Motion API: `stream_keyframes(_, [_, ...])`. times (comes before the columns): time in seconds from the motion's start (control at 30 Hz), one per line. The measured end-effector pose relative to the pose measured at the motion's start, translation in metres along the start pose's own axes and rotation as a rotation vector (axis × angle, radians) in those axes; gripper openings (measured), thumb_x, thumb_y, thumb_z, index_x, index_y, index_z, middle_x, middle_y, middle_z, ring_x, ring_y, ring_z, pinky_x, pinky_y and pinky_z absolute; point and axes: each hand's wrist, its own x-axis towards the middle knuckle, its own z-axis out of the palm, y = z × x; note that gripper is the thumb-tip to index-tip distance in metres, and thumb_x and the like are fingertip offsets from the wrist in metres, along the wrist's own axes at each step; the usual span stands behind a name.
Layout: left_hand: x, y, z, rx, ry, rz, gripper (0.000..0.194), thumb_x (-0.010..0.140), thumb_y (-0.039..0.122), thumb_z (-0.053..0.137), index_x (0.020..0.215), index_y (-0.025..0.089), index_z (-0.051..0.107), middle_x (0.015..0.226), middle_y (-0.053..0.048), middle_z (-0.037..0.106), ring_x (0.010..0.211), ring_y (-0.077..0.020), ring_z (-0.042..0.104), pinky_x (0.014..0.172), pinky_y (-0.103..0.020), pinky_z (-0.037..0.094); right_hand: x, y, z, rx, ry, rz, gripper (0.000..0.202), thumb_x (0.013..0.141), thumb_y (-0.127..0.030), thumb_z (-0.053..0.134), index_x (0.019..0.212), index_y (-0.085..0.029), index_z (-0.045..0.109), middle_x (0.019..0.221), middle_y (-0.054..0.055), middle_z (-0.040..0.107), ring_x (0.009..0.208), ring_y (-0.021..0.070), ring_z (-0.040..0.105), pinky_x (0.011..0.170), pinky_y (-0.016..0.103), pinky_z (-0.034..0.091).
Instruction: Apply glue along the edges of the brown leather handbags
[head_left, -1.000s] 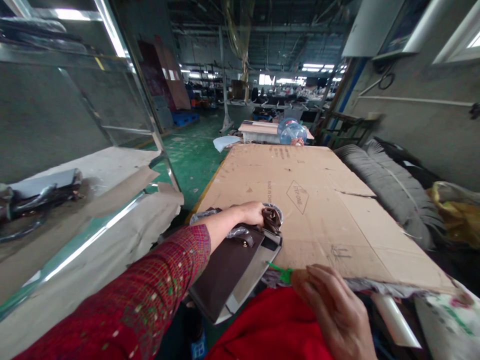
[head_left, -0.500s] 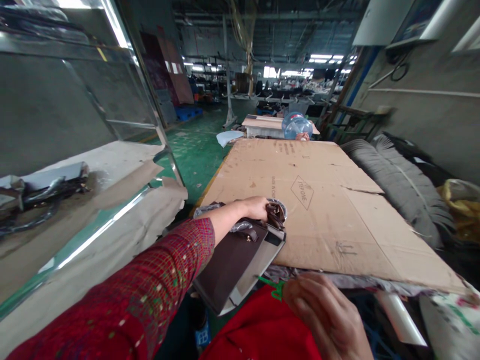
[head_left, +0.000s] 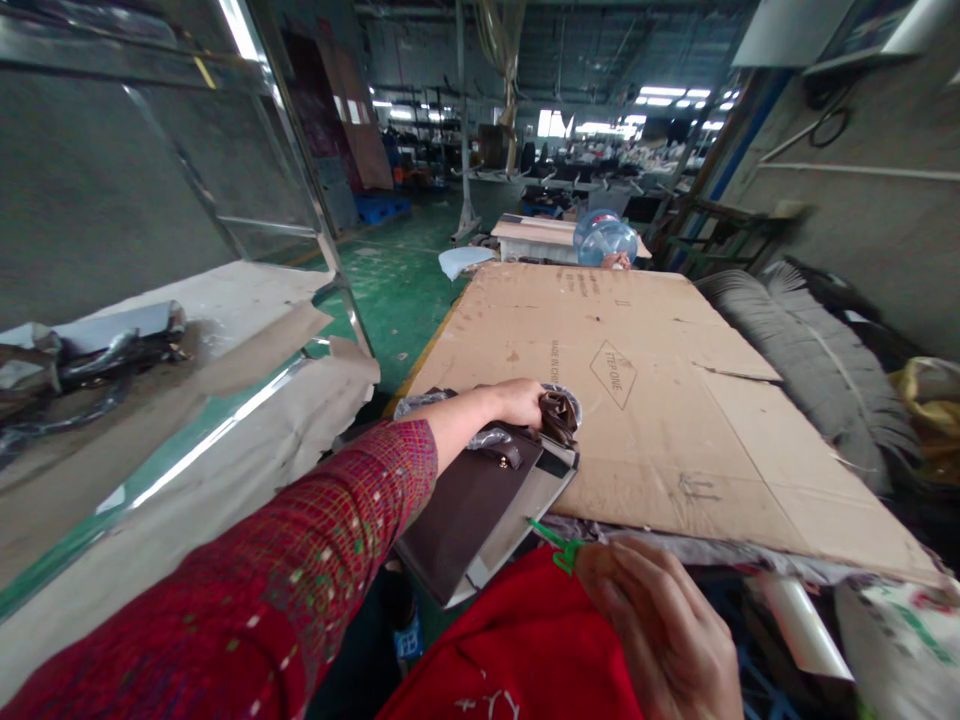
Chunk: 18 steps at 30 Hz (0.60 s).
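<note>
We see the cardboard sheet (head_left: 660, 400) spread broad and flat across the table; at its near left lies the dark brown bag (head_left: 480, 500), slanted, its lower part reaching past the cardboard's edge over our lap. Our left arm in its red checked sleeve (head_left: 322, 540) stretches from the lower left across the bag; our left hand (head_left: 519, 402) is palm down with fingers curled at the bunched brown material (head_left: 559, 415) by the bag's top — the fingertips are hidden, so we cannot tell how tightly they close. Our right hand (head_left: 660, 610) is bent low before the red apron (head_left: 517, 650), pinching the green tool (head_left: 564, 552) between thumb and fingers; its thin tip points up and left at the bag's pale side. Against half a second ago, that tip has risen nearer the bag; white marks now show on the apron; our left hand is still at the same spot — by the small gold clasp (head_left: 504, 463).
</note>
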Motion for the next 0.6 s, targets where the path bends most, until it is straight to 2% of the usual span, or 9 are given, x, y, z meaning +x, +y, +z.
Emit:
stream_keyframes(0.13, [0.001,-0.001,0.001,-0.007,0.004,0.000,0.020,0.064,0.016,0.080,0.084,0.020,0.082,0.072,0.002,0.074,0.077,-0.0204,0.069,0.066,-0.026,0.047,-0.001,-0.008,0.004,0.066,-0.065,-0.094,0.024,0.099,-0.007,0.058,0.121,-0.016,0.062,0.108,0.014,0.068,0.096,0.0226,0.070,0.078,0.029,0.061])
stream_keyframes(0.27, [0.002,-0.002,0.001,-0.014,0.007,0.010,0.021,0.066,0.016,0.080,0.087,0.019,0.082,0.078,0.000,0.077,0.079,-0.0214,0.070,0.066,-0.027,0.047,-0.006,-0.011,0.006,-0.025,0.036,0.037,0.026,0.101,-0.010,0.058,0.125,-0.018,0.062,0.117,0.014,0.066,0.108,0.0242,0.067,0.088,0.031,0.059])
stream_keyframes(0.43, [0.002,-0.003,0.002,-0.024,0.016,0.029,0.022,0.066,0.015,0.081,0.088,0.019,0.083,0.079,-0.001,0.078,0.079,-0.0211,0.070,0.068,-0.027,0.049,-0.013,-0.013,0.007,0.067,-0.075,-0.006,0.023,0.099,-0.011,0.061,0.121,-0.019,0.064,0.109,0.012,0.069,0.097,0.0219,0.071,0.079,0.026,0.061])
stream_keyframes(0.53, [0.001,-0.003,0.003,-0.034,0.023,0.043,0.024,0.069,0.014,0.079,0.092,0.019,0.083,0.084,-0.001,0.079,0.081,-0.0206,0.071,0.070,-0.027,0.049,-0.013,-0.016,0.009,0.098,0.037,0.139,0.024,0.101,-0.015,0.059,0.123,-0.022,0.065,0.114,0.011,0.068,0.103,0.0231,0.069,0.084,0.028,0.060])
stream_keyframes(0.6, [0.000,-0.004,0.003,-0.034,0.026,0.045,0.025,0.068,0.015,0.080,0.092,0.019,0.083,0.084,-0.001,0.079,0.082,-0.0210,0.071,0.071,-0.027,0.050,-0.012,-0.019,0.010,0.169,0.033,0.230,0.021,0.101,-0.018,0.060,0.121,-0.024,0.066,0.111,0.010,0.069,0.100,0.0227,0.070,0.082,0.027,0.060])
